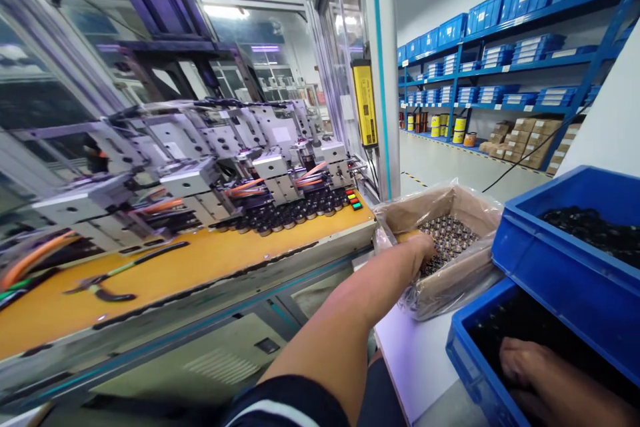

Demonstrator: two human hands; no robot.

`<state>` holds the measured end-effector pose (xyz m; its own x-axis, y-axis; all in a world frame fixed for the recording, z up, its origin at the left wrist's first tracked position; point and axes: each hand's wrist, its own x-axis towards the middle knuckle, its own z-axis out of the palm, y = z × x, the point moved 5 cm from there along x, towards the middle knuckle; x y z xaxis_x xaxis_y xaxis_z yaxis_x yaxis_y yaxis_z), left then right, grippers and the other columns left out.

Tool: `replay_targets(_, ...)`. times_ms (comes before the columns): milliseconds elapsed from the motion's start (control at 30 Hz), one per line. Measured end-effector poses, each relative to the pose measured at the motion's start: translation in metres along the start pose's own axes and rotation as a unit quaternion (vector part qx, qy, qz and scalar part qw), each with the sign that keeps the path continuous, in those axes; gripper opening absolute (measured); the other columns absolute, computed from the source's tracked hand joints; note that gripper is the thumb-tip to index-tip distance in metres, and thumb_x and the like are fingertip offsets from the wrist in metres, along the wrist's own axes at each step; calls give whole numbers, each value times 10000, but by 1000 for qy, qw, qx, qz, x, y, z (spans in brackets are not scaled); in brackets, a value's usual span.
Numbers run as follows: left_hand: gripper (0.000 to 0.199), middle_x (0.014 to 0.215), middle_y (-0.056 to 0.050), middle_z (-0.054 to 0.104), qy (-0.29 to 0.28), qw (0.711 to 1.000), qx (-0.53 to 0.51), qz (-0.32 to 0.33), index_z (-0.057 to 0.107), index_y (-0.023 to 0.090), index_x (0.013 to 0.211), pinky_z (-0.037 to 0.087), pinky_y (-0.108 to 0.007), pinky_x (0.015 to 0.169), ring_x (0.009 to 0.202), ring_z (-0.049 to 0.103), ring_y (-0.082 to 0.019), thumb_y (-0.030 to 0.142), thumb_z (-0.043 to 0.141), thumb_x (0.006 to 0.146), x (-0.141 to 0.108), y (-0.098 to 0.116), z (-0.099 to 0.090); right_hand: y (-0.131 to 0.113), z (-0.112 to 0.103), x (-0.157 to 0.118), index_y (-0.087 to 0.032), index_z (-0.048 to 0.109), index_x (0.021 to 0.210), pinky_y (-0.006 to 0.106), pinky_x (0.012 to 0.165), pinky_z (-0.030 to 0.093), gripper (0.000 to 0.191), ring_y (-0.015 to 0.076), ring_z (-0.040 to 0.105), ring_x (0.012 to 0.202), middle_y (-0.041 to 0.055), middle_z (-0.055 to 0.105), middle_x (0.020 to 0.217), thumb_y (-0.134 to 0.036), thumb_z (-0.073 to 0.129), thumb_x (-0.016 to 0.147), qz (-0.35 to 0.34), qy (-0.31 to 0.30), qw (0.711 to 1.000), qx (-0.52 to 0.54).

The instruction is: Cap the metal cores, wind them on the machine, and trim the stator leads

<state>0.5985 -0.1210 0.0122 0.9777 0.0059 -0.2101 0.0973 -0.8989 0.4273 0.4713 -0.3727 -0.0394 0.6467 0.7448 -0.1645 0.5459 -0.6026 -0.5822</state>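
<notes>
My left hand (pixel 424 248) reaches into a plastic-lined cardboard box (pixel 435 290). Its fingers curl down at the near edge of the small round metal-and-black parts (pixel 453 237) packed there. Whatever lies between those fingertips is hidden. Lower right, my right hand (pixel 523 361) is inside the lower blue bin (pixel 465 340), over a dark mass of black pieces. Its fingers are bent closed and slightly blurred, so I cannot make out what they hold.
Another blue bin (pixel 565 280) with black parts (pixel 595 227) overhangs the lower one. At left, a machine (pixel 277 173) stands on an orange worktop (pixel 225 257), with rows of round black parts (pixel 285 215) and pliers (pixel 103 287). A metal post (pixel 385 80) rises behind the box.
</notes>
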Motion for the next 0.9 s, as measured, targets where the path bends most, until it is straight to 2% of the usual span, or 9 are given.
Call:
replay_targets(100,257,1241,-82,645,-11,999,-12,-47,653,213,1166,573,-394,877,1045,653,-229,348,609,952,-4,6,-7,-10,-1,-1,-213,599,769,267,726,493,81,186,597,760,29,660,838,-156,604,711,18,5,999,-45)
replay_targets(233,331,1196,-114,652,50,996,-53,-49,630,151,1192,576,-399,856,1033,665,-233,328,671,915,-26,18,-35,-29,-4,2,-197,574,746,252,692,446,129,162,562,744,11,636,808,-94,587,668,-9,12,997,-76)
replay_targets(400,201,1051,-65,702,185,968,-163,40,664,137,1016,579,-407,835,943,682,-205,314,657,920,-102,20,-69,-50,-18,6,-169,635,739,248,645,423,52,160,586,721,19,660,776,-136,661,708,-32,35,993,-109)
replay_targets(533,174,974,-112,759,260,914,-288,120,543,177,720,588,-357,802,932,721,-224,212,640,860,-209,-10,-55,-55,-33,8,-162,673,740,280,709,442,85,174,614,733,29,668,731,-186,642,815,-33,74,992,-98)
replay_targets(567,195,993,-127,763,272,901,-311,129,524,188,702,592,-354,800,955,724,-236,231,653,842,-236,-20,-47,-56,-36,7,-159,679,751,289,735,454,111,176,622,750,38,675,755,-199,628,841,-41,85,991,-92)
replay_targets(667,192,953,-108,783,331,819,-440,160,635,192,806,616,-316,731,815,746,-218,236,797,713,-304,-46,-26,-67,-49,4,-146,690,799,317,809,478,175,185,628,827,74,678,868,-246,587,900,-77,126,986,-74)
replay_targets(733,353,904,-65,788,355,778,-490,171,725,224,964,622,-278,688,725,739,-188,177,857,641,-333,-53,-17,-84,-60,1,-141,692,834,322,790,484,228,182,613,807,82,667,880,-312,574,928,-96,159,981,-63)
replay_targets(800,411,905,-36,778,366,772,-486,183,774,278,1006,617,-242,664,701,726,-164,142,865,629,-350,-52,-14,-110,-68,-4,-142,684,845,308,727,483,277,167,592,742,71,661,838,-372,569,946,-108,188,975,-49)
replay_targets(900,285,941,-39,754,367,780,-473,183,819,296,888,612,-227,633,685,705,-152,153,857,644,-363,-48,-14,-158,-66,-15,-154,672,917,265,675,499,242,139,600,694,37,677,803,-385,607,940,-128,213,969,-11)
